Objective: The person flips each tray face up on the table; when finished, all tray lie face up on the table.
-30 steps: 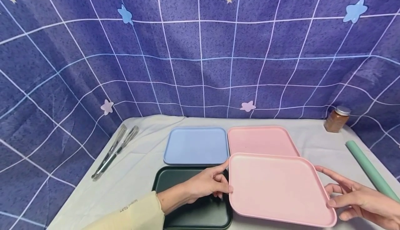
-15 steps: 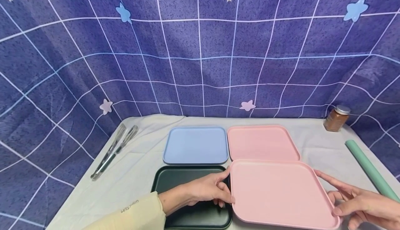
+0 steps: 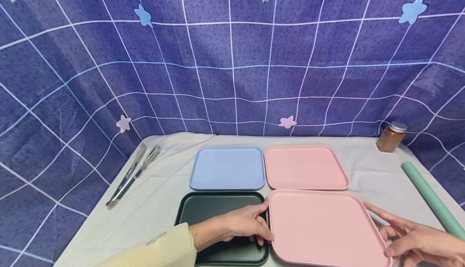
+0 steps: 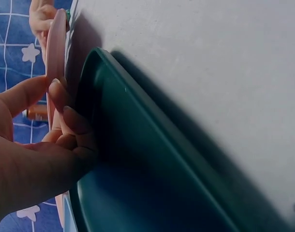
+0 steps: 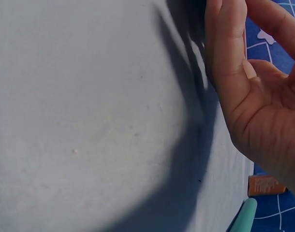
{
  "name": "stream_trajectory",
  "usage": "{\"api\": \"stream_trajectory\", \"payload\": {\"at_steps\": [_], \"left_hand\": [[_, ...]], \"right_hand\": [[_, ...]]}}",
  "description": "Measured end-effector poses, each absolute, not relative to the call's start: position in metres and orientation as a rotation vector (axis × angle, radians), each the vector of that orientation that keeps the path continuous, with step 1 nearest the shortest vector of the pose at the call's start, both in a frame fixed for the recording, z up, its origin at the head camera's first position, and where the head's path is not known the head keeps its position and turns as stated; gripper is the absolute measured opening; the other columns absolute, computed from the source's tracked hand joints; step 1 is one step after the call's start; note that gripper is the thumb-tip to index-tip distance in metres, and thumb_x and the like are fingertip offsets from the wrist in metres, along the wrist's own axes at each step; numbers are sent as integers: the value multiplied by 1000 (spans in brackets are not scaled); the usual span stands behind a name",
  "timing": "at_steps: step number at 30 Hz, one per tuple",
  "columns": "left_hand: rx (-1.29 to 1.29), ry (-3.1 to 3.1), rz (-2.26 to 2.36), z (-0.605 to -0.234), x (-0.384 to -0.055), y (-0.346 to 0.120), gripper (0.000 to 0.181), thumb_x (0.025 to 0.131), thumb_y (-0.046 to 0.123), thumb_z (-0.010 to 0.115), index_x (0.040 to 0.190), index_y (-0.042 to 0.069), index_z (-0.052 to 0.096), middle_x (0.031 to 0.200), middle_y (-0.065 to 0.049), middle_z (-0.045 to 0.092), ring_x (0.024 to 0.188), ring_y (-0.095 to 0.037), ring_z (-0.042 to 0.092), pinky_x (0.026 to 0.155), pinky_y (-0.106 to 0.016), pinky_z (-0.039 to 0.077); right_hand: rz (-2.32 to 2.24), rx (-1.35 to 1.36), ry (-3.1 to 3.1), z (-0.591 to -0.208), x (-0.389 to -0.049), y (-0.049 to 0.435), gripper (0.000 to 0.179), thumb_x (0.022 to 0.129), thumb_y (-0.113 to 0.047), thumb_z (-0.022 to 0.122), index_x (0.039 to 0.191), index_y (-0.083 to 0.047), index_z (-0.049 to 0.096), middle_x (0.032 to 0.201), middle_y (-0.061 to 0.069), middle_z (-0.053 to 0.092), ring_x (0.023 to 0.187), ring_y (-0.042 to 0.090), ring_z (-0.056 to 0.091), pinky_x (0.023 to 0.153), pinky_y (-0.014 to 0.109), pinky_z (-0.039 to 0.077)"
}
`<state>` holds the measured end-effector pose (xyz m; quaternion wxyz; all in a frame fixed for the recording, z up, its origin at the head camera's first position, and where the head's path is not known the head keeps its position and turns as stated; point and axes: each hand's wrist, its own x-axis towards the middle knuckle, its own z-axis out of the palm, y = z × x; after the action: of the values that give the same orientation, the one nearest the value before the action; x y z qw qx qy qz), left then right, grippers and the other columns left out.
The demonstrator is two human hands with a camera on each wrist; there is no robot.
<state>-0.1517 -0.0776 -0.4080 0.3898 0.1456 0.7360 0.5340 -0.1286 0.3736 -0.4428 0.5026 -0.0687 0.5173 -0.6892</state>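
Observation:
A pink rectangular tray (image 3: 323, 226) is held at the front right by both hands, in front of a second pink tray (image 3: 305, 168). My left hand (image 3: 244, 222) pinches its left edge between thumb and fingers, reaching across a dark green tray (image 3: 207, 208). On the opposite side, my right hand (image 3: 414, 234) grips the right edge, index finger stretched along the rim. In the left wrist view the held tray (image 4: 56, 48) shows edge-on, a shadow on the cloth beside it. A light blue tray (image 3: 228, 168) lies behind the green one.
Metal tongs (image 3: 134, 178) with dark handles lie at the table's left side. At the back right stands a lidded jar (image 3: 391, 138) of brown contents. A green roll (image 3: 432, 194) lies along the right side. A purple gridded curtain (image 3: 232, 57) hangs behind the white cloth (image 3: 167, 194).
Both hands have brought the held pink tray down and nearer to me, so it now lines up in front of the far pink tray, whose front edge has come into view.

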Motion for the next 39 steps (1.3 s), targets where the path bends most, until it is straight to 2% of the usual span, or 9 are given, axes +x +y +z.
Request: {"api": "stream_trajectory", "payload": {"at_steps": [12,18,28,29,30,33,34,38,39], "left_hand": [[393,1895,1305,-410,-154,-73,100,88,13,73,160,0,6,74,1,72,59,-10,61,54,-22,41],[383,1867,1268,-409,-158,-74,94,92,16,70,160,-1,8,72,1,69,56,-10,59,51,-21,39],[417,1881,1221,-411,-161,-73,96,92,19,69,161,1,5,68,0,67,54,-10,56,48,-21,39],[425,1888,1211,-411,-162,-73,96,92,19,69,160,1,5,68,0,67,53,-11,56,48,-22,39],[434,1895,1201,-410,-162,-73,95,92,19,69,160,0,6,67,0,66,53,-11,55,48,-22,39],[465,1916,1168,-408,-162,-72,95,92,21,69,160,-2,6,65,0,65,52,-11,55,49,-22,39],[475,1922,1159,-407,-162,-72,95,92,21,69,159,-3,6,65,0,65,52,-11,55,49,-22,39],[504,1948,1127,-405,-163,-70,94,93,21,68,158,-7,6,63,0,65,52,-11,55,50,-22,39],[508,1951,1123,-405,-163,-70,94,93,21,68,158,-8,6,63,0,65,52,-11,55,50,-22,40]], "right_hand": [[-1619,-177,1375,-451,-132,372,81,96,6,47,132,-67,42,117,19,59,88,23,73,73,31,60],[-1572,-227,1501,-449,-133,369,86,94,4,53,135,-69,34,107,13,61,79,16,69,61,26,57],[-1514,-240,1632,-444,-135,367,91,93,1,58,143,-65,21,95,9,61,74,14,68,56,28,56],[-1510,-250,1646,-443,-134,367,96,92,1,58,148,-62,14,94,9,62,73,14,68,55,28,55],[-1501,-242,1660,-442,-134,366,93,92,1,59,144,-64,18,94,9,62,73,14,68,55,27,55],[-1477,-254,1714,-441,-134,365,101,90,1,61,156,-52,6,90,9,62,70,14,66,53,26,53],[-1471,-257,1731,-440,-133,365,103,90,1,62,160,-43,0,89,9,62,69,14,66,52,26,53],[-1450,-260,1776,-438,-132,363,105,89,1,62,160,-21,-12,85,9,62,67,13,64,51,26,51],[-1447,-258,1781,-437,-132,362,105,89,1,62,160,-23,-11,84,8,61,66,13,64,51,26,51]]}}
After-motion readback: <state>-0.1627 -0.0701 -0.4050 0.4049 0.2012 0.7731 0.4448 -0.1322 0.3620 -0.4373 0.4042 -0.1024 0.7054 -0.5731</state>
